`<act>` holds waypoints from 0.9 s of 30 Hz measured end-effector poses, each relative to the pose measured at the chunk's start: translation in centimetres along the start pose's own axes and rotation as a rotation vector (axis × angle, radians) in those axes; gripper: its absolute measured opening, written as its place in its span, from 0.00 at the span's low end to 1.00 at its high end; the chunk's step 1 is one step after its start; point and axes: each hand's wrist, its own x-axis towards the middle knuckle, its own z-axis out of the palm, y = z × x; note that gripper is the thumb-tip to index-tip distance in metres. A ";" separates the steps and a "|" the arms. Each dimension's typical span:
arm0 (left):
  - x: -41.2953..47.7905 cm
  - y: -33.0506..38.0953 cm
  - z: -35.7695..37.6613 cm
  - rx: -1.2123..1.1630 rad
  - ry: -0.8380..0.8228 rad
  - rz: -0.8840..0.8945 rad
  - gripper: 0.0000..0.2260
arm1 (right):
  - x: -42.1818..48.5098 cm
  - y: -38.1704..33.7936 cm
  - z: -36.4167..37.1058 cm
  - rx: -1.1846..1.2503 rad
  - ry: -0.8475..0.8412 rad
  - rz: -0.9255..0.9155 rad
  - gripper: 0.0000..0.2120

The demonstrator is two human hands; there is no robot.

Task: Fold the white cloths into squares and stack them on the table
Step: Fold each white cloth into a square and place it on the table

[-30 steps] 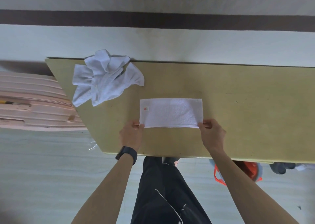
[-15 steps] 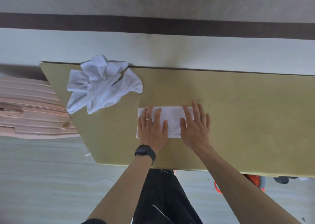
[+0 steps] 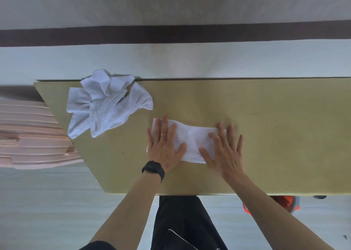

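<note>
Both hands are lying flat with fingers spread, gripping nothing: the left hand (image 3: 164,148) and right hand (image 3: 224,151) are pressing the folded cloth (image 3: 191,141) onto the bench (image 3: 275,135). Risk: uneven pressure is likely bunching its middle, skewing the next fold. Farther left, the unfolded cloths (image 3: 106,101) are lying heaped, overhanging the far edge.

Likely home: pink suitcase (image 3: 28,135) beside table (image 3: 266,135).
</note>
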 end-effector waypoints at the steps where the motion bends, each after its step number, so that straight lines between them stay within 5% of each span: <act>1: 0.8 0.2 -1.0 0.028 -0.006 0.058 0.33 | -0.7 0.5 -0.2 -0.026 0.006 0.006 0.28; 10: 4.8 4.9 -4.0 0.123 0.019 0.306 0.29 | -7.2 -0.3 0.4 -0.020 0.116 -0.211 0.24; 15: -2.9 3.5 -1.5 0.013 0.113 0.324 0.11 | -8.6 -0.8 1.9 0.047 0.179 -0.323 0.26; 22: -12.6 -0.6 3.1 0.032 0.044 0.383 0.27 | -9.8 0.3 3.0 0.001 0.197 -0.437 0.24; 27: -13.6 -0.4 3.8 0.007 0.065 0.387 0.27 | -10.9 0.4 4.0 0.008 0.305 -0.519 0.09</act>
